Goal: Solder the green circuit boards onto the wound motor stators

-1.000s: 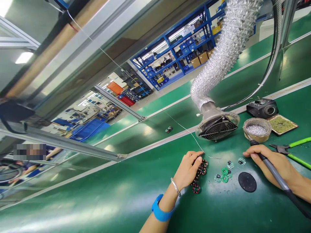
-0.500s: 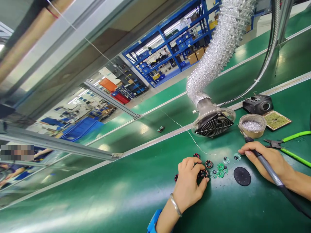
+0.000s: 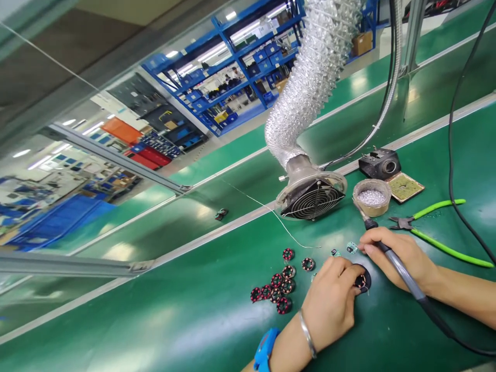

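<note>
My left hand (image 3: 331, 292) pinches a small ring-shaped motor stator (image 3: 361, 282) with copper windings and holds it over a round black pad (image 3: 367, 273). Part of the stator is hidden by my fingers. In my right hand (image 3: 405, 256) is a soldering iron (image 3: 401, 271), held like a pen, its tip by the rim of a round bowl (image 3: 372, 211) of silvery shavings. A small green circuit board (image 3: 352, 247) lies beside my right fingertips. Left of my left hand, several stators (image 3: 276, 280) sit grouped on the green tabletop (image 3: 186, 305).
A fume extractor fan (image 3: 313, 201) hangs from a silver duct (image 3: 313, 77) above the bench. Right of the bowl are a square sponge tray (image 3: 405, 187), a black iron stand (image 3: 380, 164) and green-handled cutters (image 3: 437, 227). Thin solder wire (image 3: 284, 225) dangles down to the table. A black cable (image 3: 451, 155) runs at right.
My left hand has moved right from the group of stators to the black pad, carrying one stator. My right hand still holds the soldering iron near the bowl. The camera view has shifted right.
</note>
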Available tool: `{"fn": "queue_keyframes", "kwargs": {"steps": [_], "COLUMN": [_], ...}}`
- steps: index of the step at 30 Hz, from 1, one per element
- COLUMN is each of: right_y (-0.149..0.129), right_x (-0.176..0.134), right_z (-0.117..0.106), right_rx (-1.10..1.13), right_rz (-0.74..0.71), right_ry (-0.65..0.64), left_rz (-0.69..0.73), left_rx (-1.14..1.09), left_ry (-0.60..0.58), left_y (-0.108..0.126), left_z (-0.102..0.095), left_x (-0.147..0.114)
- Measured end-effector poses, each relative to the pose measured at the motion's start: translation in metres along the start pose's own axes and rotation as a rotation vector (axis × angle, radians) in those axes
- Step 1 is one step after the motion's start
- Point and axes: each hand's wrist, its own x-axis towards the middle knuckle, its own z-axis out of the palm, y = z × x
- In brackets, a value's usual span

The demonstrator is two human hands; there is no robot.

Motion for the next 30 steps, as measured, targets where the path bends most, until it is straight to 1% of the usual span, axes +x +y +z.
{"fn": "queue_keyframes", "kwargs": {"steps": [4, 6, 8, 13, 15, 17, 18, 20, 22, 24, 26, 28, 29, 30], "right_y": [-0.005, -0.008, -0.009, -0.007, -0.006, -0.007, -0.009, -0.017, -0.026, -0.032, -0.032, -0.022, -0.015, -0.006], "right_x": [-0.002, -0.003, -0.005, -0.011, -0.014, -0.017, -0.018, -0.019, -0.018, -0.016, -0.014, -0.013, -0.014, -0.016], "right_z": [-0.003, -0.004, -0.006, -0.008, -0.006, -0.002, 0.001, 0.005, 0.007, 0.004, -0.007, -0.024, -0.035, -0.046], "right_rx": [0.036, 0.058, 0.074, 0.045, 0.003, -0.007, 0.008, 0.076, 0.148, 0.168, 0.110, -0.011, -0.085, -0.171], "right_rz": [-0.022, -0.052, -0.101, -0.287, -0.344, -0.359, -0.334, -0.226, -0.074, 0.059, 0.137, 0.157, 0.165, 0.155], "right_ry": [-0.018, -0.062, -0.132, -0.313, -0.353, -0.356, -0.340, -0.295, -0.241, -0.174, -0.053, 0.080, 0.126, 0.111], "left_rz": [-0.014, -0.017, -0.005, 0.051, 0.016, -0.048, -0.079, -0.111, -0.088, -0.048, -0.025, -0.021, -0.034, -0.064], "left_rx": [-0.148, -0.206, -0.216, -0.221, -0.243, -0.252, -0.254, -0.261, -0.273, -0.285, -0.291, -0.313, -0.337, -0.374], "left_ry": [0.124, 0.166, 0.182, 0.194, 0.223, 0.235, 0.231, 0.210, 0.191, 0.177, 0.151, 0.121, 0.108, 0.097], "left_y": [-0.004, -0.006, -0.009, -0.016, -0.020, -0.022, -0.023, -0.023, -0.023, -0.024, -0.024, -0.023, -0.022, -0.022], "left_z": [0.002, 0.001, -0.002, -0.010, -0.011, -0.008, -0.006, -0.001, 0.003, 0.004, 0.004, 0.003, 0.002, 0.001], "left_x": [-0.007, -0.007, -0.008, -0.018, -0.024, -0.028, -0.029, -0.028, -0.023, -0.017, -0.011, -0.006, -0.004, -0.002]}}
